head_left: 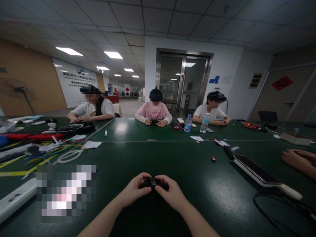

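Both my hands are closed around a small black object (pixel 153 182) just above the green table (pixel 118 171). The fingers and thumb of my left hand (pixel 135 190) grip its left end. On the other end are the fingers and thumb of my right hand (pixel 172 191). A small lighter patch shows in the middle of the object; its exact kind is too dark to make out, and the fingers cover both ends.
Cables (pixel 70 156) and a white power strip (pixel 17 199) lie left. At right are a flat black-screened device (pixel 256 169), a small red item (pixel 213 159) and another person's hands (pixel 300 161). Two water bottles (pixel 188 123) stand ahead; three people in headsets sit opposite.
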A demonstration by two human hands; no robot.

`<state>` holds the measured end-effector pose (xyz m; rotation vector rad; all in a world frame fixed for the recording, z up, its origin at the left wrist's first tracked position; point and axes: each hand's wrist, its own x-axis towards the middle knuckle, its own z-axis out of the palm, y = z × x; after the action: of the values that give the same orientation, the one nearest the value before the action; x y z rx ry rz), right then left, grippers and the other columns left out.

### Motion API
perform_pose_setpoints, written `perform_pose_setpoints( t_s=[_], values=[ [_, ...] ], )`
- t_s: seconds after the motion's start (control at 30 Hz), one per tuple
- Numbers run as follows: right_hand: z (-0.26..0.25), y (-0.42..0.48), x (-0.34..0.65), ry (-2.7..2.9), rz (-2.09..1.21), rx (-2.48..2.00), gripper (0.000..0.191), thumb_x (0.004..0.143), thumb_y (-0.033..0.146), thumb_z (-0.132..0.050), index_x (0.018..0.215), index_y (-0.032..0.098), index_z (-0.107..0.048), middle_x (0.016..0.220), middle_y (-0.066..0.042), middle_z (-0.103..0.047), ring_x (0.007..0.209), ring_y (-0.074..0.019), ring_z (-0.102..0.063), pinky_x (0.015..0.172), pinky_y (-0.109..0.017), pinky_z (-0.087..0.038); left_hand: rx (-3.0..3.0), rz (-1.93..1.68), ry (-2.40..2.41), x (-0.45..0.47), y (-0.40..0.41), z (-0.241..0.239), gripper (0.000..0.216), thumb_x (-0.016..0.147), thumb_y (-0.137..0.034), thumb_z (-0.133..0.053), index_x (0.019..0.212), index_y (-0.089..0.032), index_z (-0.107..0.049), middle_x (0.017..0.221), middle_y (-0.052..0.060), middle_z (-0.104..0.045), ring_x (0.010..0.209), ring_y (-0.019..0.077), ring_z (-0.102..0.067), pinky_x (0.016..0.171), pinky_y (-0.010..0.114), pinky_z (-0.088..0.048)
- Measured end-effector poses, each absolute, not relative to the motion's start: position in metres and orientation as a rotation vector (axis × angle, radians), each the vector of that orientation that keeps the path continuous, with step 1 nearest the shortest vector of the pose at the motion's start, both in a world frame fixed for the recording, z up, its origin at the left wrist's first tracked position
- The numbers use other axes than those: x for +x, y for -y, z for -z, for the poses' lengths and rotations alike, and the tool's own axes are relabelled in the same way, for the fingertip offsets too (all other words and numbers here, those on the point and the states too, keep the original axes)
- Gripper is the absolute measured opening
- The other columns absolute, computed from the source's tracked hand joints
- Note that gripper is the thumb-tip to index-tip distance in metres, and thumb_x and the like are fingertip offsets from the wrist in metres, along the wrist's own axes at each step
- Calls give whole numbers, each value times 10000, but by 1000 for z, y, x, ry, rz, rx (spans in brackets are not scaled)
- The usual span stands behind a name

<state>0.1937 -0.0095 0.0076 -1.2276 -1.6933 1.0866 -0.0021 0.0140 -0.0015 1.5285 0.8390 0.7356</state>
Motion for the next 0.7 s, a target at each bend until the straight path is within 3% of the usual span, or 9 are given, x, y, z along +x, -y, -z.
perform_pose_setpoints(
  t_s=[0.7],
  values=[
    [-5, 9, 192, 1790, -1002, -1246, 318, 743, 267, -574, 1061, 247, -570, 941, -15, -624, 871, -182, -575, 790, -319, -450, 1535, -732, -812, -3, -15, 4, 359, 740, -210, -616, 1066, -211, -464, 972, 32, -609, 911, 196, -572, 796, 346, -427]
  ],
)
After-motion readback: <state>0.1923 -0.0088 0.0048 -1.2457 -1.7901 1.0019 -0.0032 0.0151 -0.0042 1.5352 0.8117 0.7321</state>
